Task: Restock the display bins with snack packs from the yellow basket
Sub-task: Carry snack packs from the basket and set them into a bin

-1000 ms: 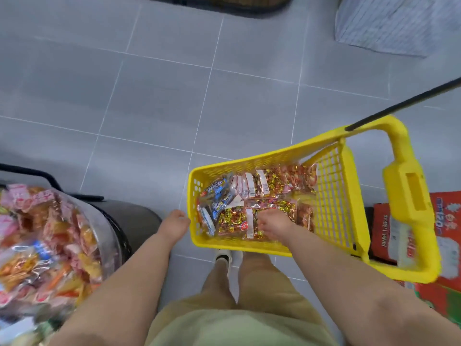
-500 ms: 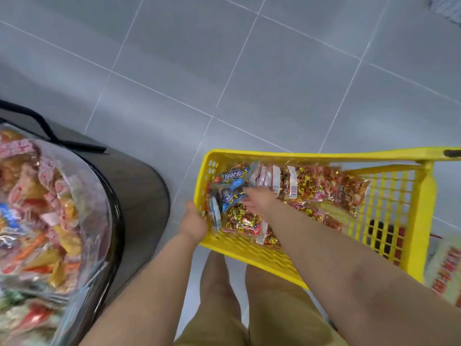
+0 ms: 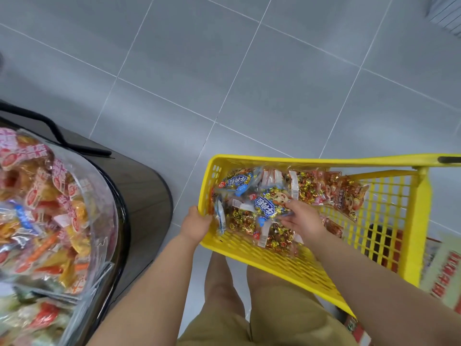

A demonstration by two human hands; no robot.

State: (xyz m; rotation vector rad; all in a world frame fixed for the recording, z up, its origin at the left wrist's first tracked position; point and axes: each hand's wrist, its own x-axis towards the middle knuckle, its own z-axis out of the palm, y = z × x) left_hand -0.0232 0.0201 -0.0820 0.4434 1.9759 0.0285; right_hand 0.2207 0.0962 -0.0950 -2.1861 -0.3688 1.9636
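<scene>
L hand (image 3: 195, 224) is gripping the near-left corner of the yellow basket (image 3: 311, 161), fingers curled over the rim. R hand (image 3: 303, 218) is reaching inside it, thumb & fingers pinching the edge of a blue-label pack (image 3: 267, 208) lying on top of the other snack packs (image 3: 308, 187). The basket is sitting over grey floor tiles (image 3: 274, 83), near the display bin (image 3: 106, 196) at left, which is holding mixed snacks behind its clear wall.

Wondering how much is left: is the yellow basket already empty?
No, the yellow basket holds many snack packs, and the right hand pinches a blue pack.
</scene>
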